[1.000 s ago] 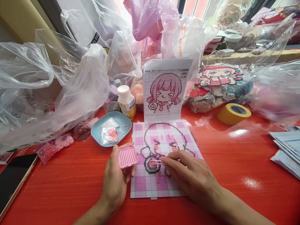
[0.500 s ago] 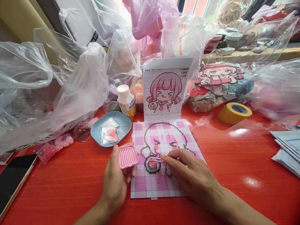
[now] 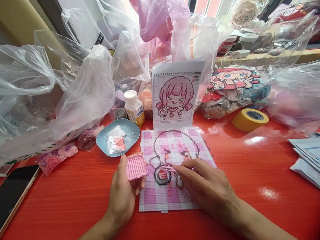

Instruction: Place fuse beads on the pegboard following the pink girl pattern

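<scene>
My left hand point(image 3: 125, 186) holds a small pink ridged bead tray point(image 3: 136, 167), with a few red beads at its lower left corner. In my right hand point(image 3: 203, 181) a pair of pink tweezers point(image 3: 168, 169) is pinched between thumb and fingers, its tips over the round dark-rimmed cake motif. Below both lies a pink-and-white checked pegboard point(image 3: 151, 200) with beads forming a head outline, eyes and cheeks. My right hand covers part of its lower right. Whether the tweezers grip a bead is too small to tell.
A printed pattern sheet point(image 3: 175, 96) stands behind the pegboard. To the left are a blue dish point(image 3: 102, 140) with bead bags, a white-capped bottle point(image 3: 134, 108), and a phone point(image 3: 15, 193). On the right are yellow tape point(image 3: 240, 120) and papers point(image 3: 306, 160). Plastic bags point(image 3: 85, 83) crowd the back.
The tweezers' tips have shifted slightly up and right over the cake motif, uncovering more of its red beads. My left hand and the bead tray stay almost still.
</scene>
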Demonstrator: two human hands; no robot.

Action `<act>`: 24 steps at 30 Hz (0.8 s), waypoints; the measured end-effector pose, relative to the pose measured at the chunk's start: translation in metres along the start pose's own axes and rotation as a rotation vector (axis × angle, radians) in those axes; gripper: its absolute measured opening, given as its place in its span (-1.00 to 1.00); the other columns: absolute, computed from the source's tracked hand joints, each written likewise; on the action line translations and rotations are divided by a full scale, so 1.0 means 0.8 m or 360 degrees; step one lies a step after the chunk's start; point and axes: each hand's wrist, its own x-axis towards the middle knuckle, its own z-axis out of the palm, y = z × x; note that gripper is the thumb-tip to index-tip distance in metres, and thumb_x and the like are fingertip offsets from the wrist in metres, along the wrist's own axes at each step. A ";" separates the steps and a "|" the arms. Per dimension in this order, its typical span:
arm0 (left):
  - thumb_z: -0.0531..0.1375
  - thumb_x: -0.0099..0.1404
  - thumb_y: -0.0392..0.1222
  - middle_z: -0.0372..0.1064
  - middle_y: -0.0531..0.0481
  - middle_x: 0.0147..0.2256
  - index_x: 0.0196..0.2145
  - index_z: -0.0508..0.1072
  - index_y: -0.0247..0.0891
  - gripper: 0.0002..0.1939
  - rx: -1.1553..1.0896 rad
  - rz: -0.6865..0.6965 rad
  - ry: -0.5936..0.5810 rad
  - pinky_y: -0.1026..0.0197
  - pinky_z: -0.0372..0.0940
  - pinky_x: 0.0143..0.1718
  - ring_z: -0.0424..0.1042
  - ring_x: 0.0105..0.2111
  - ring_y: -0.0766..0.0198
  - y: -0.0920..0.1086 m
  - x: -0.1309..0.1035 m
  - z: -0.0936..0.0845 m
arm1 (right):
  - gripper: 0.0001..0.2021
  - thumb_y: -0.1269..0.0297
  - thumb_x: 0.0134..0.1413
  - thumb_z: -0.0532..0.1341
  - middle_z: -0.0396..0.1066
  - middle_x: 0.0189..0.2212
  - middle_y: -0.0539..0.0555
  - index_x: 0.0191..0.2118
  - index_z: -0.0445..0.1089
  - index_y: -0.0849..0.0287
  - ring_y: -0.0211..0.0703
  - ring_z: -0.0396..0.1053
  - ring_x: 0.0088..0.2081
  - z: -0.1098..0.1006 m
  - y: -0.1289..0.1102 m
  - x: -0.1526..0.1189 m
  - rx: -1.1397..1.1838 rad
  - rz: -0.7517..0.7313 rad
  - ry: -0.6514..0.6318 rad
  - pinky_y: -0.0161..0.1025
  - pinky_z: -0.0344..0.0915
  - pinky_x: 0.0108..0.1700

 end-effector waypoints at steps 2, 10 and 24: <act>0.09 0.21 0.14 0.22 0.11 -0.71 -0.31 0.45 -0.31 -0.58 0.0002 0.0001 -0.0001 0.36 0.01 -0.75 0.12 -0.72 0.38 0.000 0.000 0.000 | -0.79 0.53 0.15 0.14 0.39 -0.39 0.07 -0.10 0.39 0.24 -0.27 0.36 -0.40 0.000 0.001 0.001 -0.0016 0.0006 0.0058 -0.36 0.29 -0.43; 0.09 0.20 0.16 0.33 0.05 -0.64 -0.34 0.46 -0.34 -0.55 0.0009 -0.0012 -0.0002 0.36 0.01 -0.75 0.12 -0.72 0.40 -0.001 0.000 -0.001 | -0.91 0.44 0.15 0.19 0.42 -0.41 0.04 -0.22 0.42 0.23 -0.31 0.38 -0.43 -0.003 0.006 0.002 -0.0119 0.0101 0.0153 -0.38 0.28 -0.43; 0.04 0.24 0.17 0.32 0.02 -0.65 -0.38 0.47 -0.35 -0.51 0.0058 -0.0024 -0.0008 0.35 0.01 -0.74 0.10 -0.73 0.41 0.002 -0.001 -0.001 | -0.89 0.43 0.18 0.17 0.44 -0.41 0.05 -0.19 0.40 0.23 -0.31 0.40 -0.45 -0.003 0.007 0.003 -0.0090 0.0103 0.0160 -0.39 0.31 -0.45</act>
